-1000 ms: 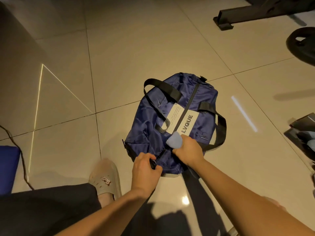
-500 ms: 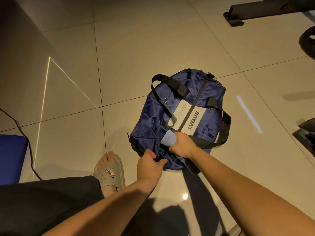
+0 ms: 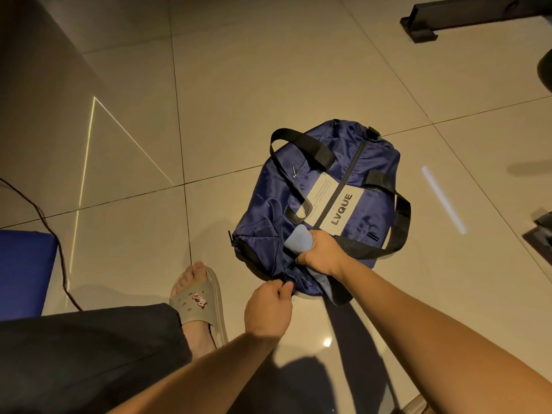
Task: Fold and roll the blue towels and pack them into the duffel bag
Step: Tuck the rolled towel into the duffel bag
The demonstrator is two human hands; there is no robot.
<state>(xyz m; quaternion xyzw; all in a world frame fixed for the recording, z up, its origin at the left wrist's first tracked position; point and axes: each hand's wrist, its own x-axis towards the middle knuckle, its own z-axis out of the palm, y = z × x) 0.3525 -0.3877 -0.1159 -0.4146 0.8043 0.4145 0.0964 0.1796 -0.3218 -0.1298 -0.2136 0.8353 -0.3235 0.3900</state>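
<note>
At the far left a blue pad (image 3: 24,273) lies on the tiled floor (image 3: 239,70) with a dark cable (image 3: 59,255) beside it, and next to them is a foot in a grey slipper (image 3: 197,303). The left hand (image 3: 267,309) has its fingers curled, pinching a black tab (image 3: 286,284) at the near end of the navy bag (image 3: 268,204), which lies on the floor with its black straps (image 3: 301,144) spread to both sides. Just right of that, the right hand (image 3: 321,255) is curled round a pale blue towel (image 3: 298,242) that sits partly in the bag's opening, just below the white label (image 3: 340,210); a black frame (image 3: 466,16) stands at the top right.
</note>
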